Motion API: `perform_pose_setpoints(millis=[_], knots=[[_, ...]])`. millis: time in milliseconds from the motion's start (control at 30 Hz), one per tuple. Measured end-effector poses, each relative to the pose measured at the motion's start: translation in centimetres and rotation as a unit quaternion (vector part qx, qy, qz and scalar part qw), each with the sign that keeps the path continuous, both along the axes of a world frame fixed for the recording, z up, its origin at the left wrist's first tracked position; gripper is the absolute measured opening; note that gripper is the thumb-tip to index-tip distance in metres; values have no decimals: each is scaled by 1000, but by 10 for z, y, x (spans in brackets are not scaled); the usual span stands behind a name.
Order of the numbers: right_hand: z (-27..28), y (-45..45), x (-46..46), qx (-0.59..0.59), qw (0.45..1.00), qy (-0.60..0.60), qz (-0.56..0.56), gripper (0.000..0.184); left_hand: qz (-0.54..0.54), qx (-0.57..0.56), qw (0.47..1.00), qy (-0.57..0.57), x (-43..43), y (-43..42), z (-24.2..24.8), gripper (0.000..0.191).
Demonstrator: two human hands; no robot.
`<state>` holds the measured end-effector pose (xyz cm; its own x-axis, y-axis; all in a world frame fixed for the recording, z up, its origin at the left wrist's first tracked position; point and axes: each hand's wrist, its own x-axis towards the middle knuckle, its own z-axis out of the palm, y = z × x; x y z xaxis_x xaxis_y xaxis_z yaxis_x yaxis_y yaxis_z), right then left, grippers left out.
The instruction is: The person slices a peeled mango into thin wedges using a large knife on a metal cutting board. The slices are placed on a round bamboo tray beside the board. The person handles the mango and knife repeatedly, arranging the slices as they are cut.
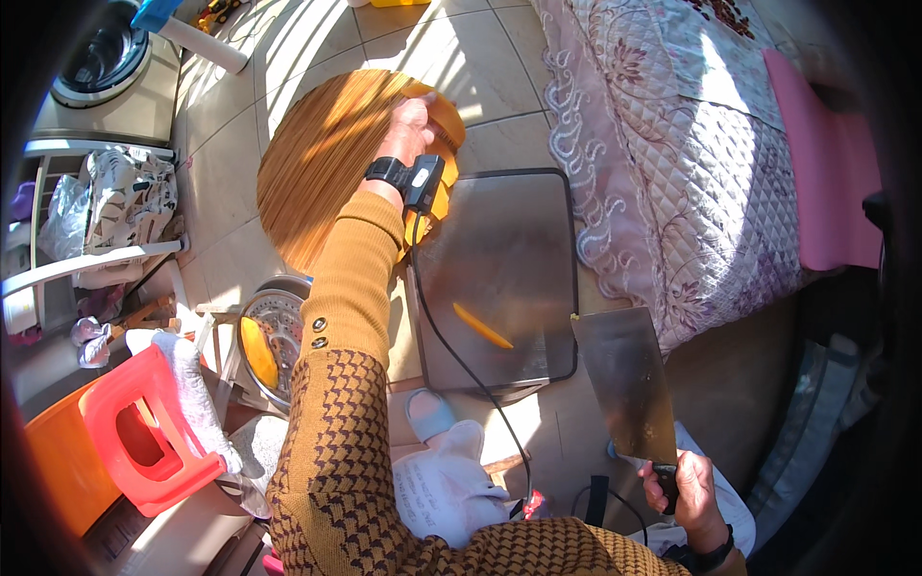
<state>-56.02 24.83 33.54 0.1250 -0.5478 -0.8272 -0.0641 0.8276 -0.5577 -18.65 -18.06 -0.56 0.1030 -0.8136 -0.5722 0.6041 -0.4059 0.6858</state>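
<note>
My left hand (412, 129) reaches over the right part of a round woven stalk tray (317, 165). Beneath and beside it lie several yellow-orange slices (450, 124), probably pumpkin; my fingertips and whatever they may hold cannot be made out. My right hand (690, 484) grips the black handle of a broad cleaver (630, 389), its blade pointing away from me just right of the board. A single curved slice (482, 326) rests on the dark cutting board (511, 245) between my hands. To the left, a perforated metal steamer basket (289, 317) holds a larger yellow piece (258, 353).
A bed or table with a quilted floral cover (706, 194) borders the right side, beside a pink chair (821, 173). On the left are a red plastic stool (155, 439), a white rack (101, 259) and a washing machine (108, 79). A black cable (461, 353) crosses the board.
</note>
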Motion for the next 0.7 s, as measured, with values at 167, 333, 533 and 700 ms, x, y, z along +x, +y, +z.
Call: perform_pose_setpoints(millis=[167, 333, 533, 700], knots=[[-3, -8, 5, -7, 1000, -11, -27, 66, -40, 23, 997, -57, 3, 2, 0, 23], [-3, -13, 8, 7, 999, 8, -39, 66, -73, 9, 994, -79, 8, 3, -2, 27], [-6, -14, 8, 14, 999, -1, -35, 66, -53, 0, 986, -155, 8, 1, -4, 25], [-5, -13, 9, 13, 999, -5, -35, 65, -63, -26, 968, -240, 18, -7, -11, 24]])
